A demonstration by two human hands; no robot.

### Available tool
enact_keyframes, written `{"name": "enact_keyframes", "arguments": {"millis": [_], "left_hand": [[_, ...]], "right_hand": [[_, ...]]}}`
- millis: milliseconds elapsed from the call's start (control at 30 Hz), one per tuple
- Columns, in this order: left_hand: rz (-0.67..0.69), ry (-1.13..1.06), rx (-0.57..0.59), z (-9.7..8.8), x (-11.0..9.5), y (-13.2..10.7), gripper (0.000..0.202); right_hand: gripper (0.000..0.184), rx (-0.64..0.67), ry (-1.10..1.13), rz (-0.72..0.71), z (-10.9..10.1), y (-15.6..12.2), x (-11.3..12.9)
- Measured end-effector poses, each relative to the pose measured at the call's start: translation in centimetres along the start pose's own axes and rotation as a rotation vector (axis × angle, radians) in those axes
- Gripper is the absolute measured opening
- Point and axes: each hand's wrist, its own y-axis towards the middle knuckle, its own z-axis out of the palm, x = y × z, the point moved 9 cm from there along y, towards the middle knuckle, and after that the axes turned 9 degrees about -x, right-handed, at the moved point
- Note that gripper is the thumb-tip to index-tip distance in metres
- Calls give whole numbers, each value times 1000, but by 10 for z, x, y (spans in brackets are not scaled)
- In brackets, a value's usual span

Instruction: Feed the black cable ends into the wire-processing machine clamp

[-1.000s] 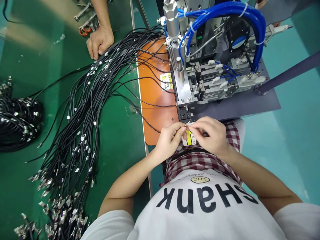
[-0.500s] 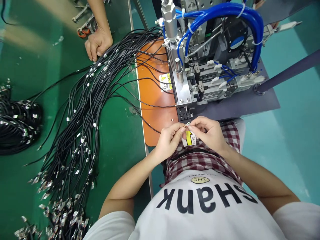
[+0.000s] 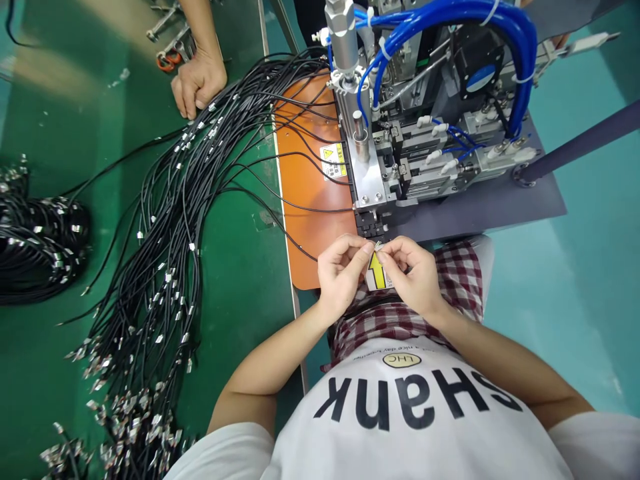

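Note:
My left hand (image 3: 343,269) and my right hand (image 3: 414,269) meet fingertip to fingertip just below the machine's black front jaw (image 3: 369,225). Both pinch a tiny metal terminal at the end of a thin black cable (image 3: 295,241) that runs left over the orange plate (image 3: 305,193). A white tag with a yellow arrow (image 3: 376,272) shows between my hands. The machine (image 3: 395,153), with a silver cylinder and blue hoses (image 3: 450,17), stands directly behind.
A large fan of black cables with metal ends (image 3: 165,220) covers the green mat (image 3: 240,280). A coiled cable bundle (image 3: 35,247) lies at far left. Another person's fist (image 3: 197,83) rests on the cables at the top. Teal floor (image 3: 590,233) is on the right.
My hands have drawn a little closer together and nearer the machine's black jaw; the pinch on the cable end persists. The other person's fist has stayed put.

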Motion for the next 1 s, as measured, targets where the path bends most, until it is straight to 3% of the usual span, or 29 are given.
{"name": "enact_keyframes", "arguments": {"millis": [233,467,600,733,1000], "left_hand": [[-216,-66,102,4,13,3,24],[-230,-36,101,2,11,2,23],[-137,-17,29,0,4,2,23],[-70,5,3,0,-2,1,22],[-158,-92,48,2,11,3,19]], "right_hand": [[11,-22,-100,-105,-2,6,8],[9,-30,-169,-192,-4,7,19],[9,-44,-179,-207,-5,7,20],[10,-17,-120,-121,-3,9,12],[15,45,64,100,5,9,-8]]}}
